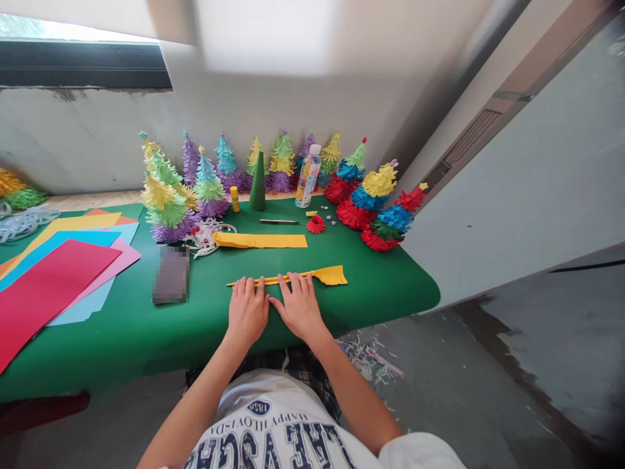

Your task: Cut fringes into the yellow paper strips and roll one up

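A strip of yellow crepe-like paper point(332, 275) lies near the front of the green table. Most of its length is wound tightly around a thin pointed stick point(229, 284), whose tip sticks out at the left; the right end of the paper fans out loose. My left hand point(248, 309) rests over the left part of the roll, fingers stretched out and fingertips on it. Beside it, my right hand point(297, 306) lies across the roll's middle, fingers extended and thumb apart. Just beyond, a second yellow paper strip point(273, 241) lies flat.
Colored sheets point(58, 280) and a blurred dark rectangle point(170, 275) lie left. Behind are a glue stick point(235, 199), green cone point(258, 185), bottle point(308, 177), pen point(279, 221), red fringed ring point(315, 224) and several paper trees point(213, 189). Paper scraps point(374, 359) litter the floor.
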{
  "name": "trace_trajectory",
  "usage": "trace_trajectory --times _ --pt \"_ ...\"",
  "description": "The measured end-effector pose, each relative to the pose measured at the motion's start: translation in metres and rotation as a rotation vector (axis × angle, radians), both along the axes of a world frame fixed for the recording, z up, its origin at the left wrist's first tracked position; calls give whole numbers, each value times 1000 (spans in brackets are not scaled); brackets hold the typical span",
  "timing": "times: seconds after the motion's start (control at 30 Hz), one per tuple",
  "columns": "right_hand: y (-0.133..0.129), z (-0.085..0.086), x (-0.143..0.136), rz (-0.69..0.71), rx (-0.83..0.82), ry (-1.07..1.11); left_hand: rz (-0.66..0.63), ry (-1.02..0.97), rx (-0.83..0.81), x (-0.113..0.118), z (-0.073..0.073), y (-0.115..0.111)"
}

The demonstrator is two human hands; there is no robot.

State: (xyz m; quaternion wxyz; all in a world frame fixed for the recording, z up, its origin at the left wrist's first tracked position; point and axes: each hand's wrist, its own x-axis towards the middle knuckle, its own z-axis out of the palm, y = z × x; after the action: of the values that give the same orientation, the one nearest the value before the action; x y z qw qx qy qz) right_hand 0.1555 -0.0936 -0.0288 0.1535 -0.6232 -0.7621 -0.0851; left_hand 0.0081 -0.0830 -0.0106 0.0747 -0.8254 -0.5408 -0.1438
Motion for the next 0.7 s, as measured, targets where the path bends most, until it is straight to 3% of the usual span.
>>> trace_trajectory --times 0.23,0.7 --pt "2 -4 0 58 -46 38 -34 35 16 3 1 0" --pt "-2 6 -2 69 -10 16 -123 159 14 5 7 -2"
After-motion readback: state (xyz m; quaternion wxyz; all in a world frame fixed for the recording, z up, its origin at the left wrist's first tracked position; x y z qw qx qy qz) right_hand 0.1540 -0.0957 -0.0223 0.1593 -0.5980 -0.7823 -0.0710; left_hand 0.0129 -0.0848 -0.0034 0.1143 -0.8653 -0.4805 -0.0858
